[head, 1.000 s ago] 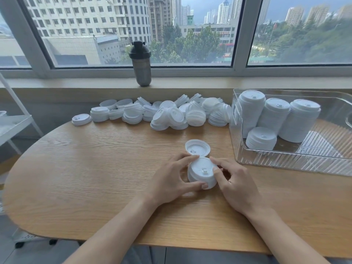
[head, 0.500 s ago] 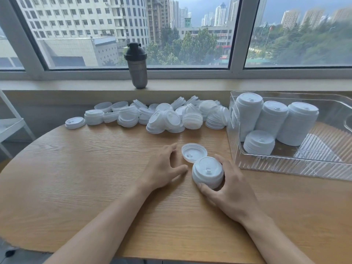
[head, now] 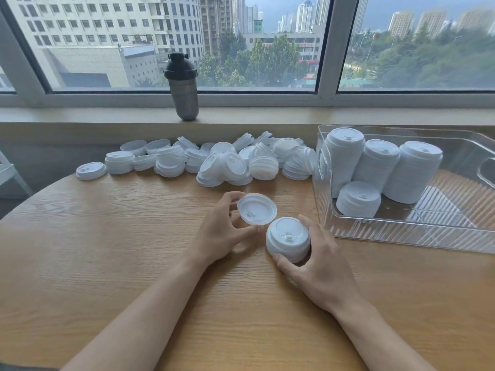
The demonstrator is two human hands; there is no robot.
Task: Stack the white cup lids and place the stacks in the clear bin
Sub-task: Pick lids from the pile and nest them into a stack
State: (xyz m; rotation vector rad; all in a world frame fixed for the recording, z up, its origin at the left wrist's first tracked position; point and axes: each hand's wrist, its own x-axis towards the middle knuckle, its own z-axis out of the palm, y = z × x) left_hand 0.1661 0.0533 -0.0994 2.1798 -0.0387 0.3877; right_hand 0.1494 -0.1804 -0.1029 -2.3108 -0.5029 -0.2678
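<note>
Left hand (head: 223, 231): fingers pinch a single upturned lid (head: 256, 209), tilted for flipping onto the stack.
Right hand (head: 318, 269): fingers curl round the short lid stack (head: 288, 239), steadying it on the bench (head: 107, 250) near the clear bin (head: 401, 235).

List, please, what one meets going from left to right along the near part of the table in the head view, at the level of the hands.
left hand → single lid it holds → short lid stack → right hand gripping it → clear bin
</note>
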